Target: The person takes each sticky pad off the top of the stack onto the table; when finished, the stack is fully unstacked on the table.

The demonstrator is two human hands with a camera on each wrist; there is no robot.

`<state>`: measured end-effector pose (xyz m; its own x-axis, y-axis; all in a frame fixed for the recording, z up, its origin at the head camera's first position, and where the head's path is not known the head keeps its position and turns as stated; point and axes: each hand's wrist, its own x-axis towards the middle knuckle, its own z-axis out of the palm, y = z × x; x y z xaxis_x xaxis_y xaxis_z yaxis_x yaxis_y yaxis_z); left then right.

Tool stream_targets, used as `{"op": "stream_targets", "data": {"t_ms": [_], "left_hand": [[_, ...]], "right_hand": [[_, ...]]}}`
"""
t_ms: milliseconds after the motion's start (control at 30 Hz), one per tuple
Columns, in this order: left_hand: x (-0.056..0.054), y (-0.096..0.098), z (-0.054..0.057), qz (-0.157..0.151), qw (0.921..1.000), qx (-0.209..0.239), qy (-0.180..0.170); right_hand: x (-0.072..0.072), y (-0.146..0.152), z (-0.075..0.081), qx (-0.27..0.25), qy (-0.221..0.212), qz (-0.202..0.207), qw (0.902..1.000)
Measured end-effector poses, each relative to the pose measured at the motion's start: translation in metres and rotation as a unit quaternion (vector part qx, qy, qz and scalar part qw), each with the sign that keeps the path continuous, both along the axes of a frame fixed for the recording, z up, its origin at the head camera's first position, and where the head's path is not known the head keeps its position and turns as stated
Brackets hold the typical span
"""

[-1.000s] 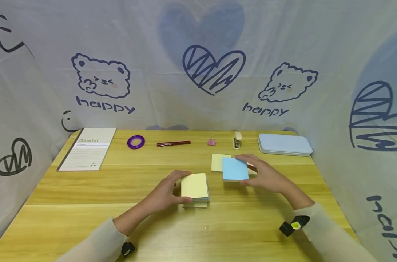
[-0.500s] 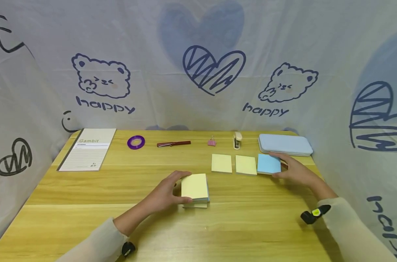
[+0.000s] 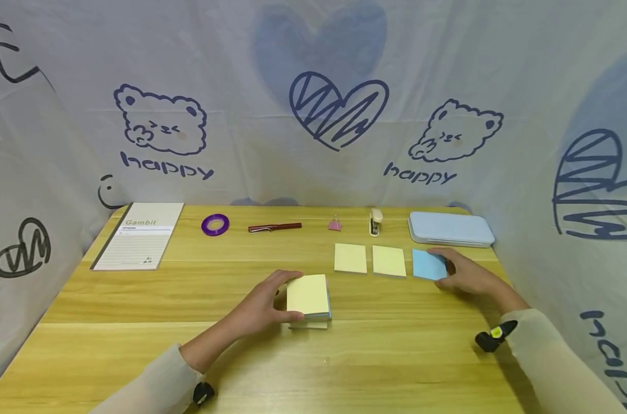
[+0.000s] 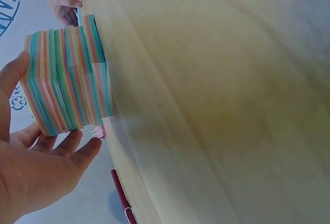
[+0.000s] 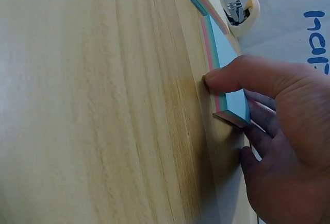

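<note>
My left hand (image 3: 264,307) grips a tall stack of sticky note pads (image 3: 307,294) between thumb and fingers, at the middle of the table. In the left wrist view the stack (image 4: 67,77) shows many coloured layers along its side. Farther right, my right hand (image 3: 465,273) pinches a blue-topped sticky note pad (image 3: 429,265) by its edges, and the pad lies on the table. To its left, in a row, lie two yellow-topped pads, the nearer one (image 3: 389,261) and the farther one (image 3: 350,258). The right wrist view shows my thumb (image 5: 227,77) on the blue pad's side.
Along the back of the wooden table (image 3: 189,356) lie a notebook (image 3: 138,237), a purple tape roll (image 3: 215,225), a dark red pen (image 3: 274,227), a pink binder clip (image 3: 334,223), a small stapler (image 3: 375,222) and a light blue case (image 3: 450,228). A printed curtain stands behind.
My right hand has carried the blue pad rightward, past the two yellow pads, and lowered it to the table at the row's end, shifting it slightly forward. The left hand has stayed on the stack.
</note>
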<state>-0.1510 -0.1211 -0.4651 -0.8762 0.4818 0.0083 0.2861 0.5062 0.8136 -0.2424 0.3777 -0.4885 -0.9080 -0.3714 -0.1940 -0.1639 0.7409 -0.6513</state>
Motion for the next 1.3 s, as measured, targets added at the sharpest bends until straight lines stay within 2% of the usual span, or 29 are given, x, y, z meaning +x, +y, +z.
{"op": "stream_targets", "data": {"t_ms": [367, 700, 867, 1067, 1300], "left_hand": [[0.001, 0.000, 0.000, -0.003, 1.0000, -0.001, -0.003], [0.001, -0.001, 0.001, -0.006, 0.9999, 0.000, -0.009], [0.001, -0.001, 0.001, -0.006, 1.0000, -0.001, -0.007], [0.001, -0.002, -0.001, -0.005, 0.9999, 0.001, -0.008], [0.003, -0.002, -0.003, -0.012, 0.9991, 0.027, -0.030]], "right_hand": [[0.005, -0.006, 0.000, 0.012, -0.008, -0.009, 0.9998], [0.012, -0.028, 0.023, 0.036, 0.025, 0.012, 0.9989], [0.025, -0.053, 0.035, 0.001, 0.036, 0.039, 0.9986], [0.038, -0.096, 0.038, -0.025, 0.035, 0.084, 0.9956], [0.048, -0.148, 0.043, -0.044, 0.037, 0.151, 0.9868]]}}
